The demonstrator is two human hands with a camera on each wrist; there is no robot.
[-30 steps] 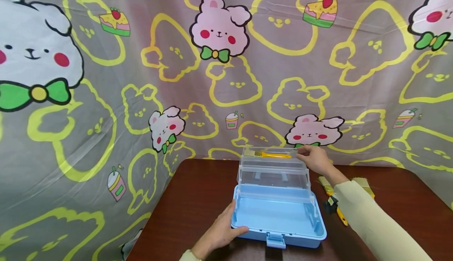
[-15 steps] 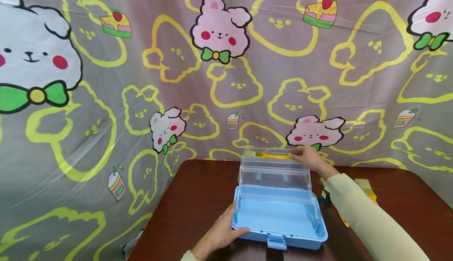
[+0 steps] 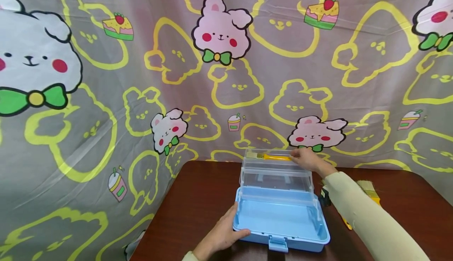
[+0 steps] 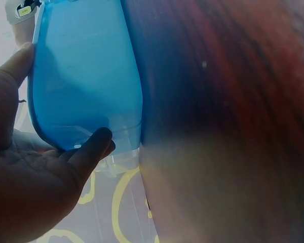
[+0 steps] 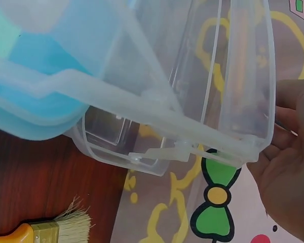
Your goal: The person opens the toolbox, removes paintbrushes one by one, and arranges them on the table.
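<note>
A light blue toolbox point(image 3: 279, 217) stands open on the table, its clear lid and tray raised at the back. My left hand point(image 3: 221, 231) holds its left front corner, fingers along the side wall and thumb at the front; the left wrist view shows this hand point(image 4: 45, 167) against the blue wall. Across the clear top tray lies a paintbrush point(image 3: 276, 157) with a yellow handle and pale bristles. My right hand point(image 3: 307, 160) pinches the handle's end at the tray's right. Clear plastic partly hides the fingertips of this hand point(image 5: 289, 152) in the right wrist view.
Right of the box, a bristle brush point(image 3: 369, 192) lies on the dark wooden table point(image 3: 201, 186), with a small black object point(image 3: 325, 198) nearer the box. Another yellow handle point(image 3: 346, 222) shows beside the right sleeve point(image 3: 368, 217). A patterned cloth point(image 3: 212, 76) hangs behind.
My right hand has moved left along the top tray, from its right end to the brush handle's end. The left hand has stayed on the box corner.
</note>
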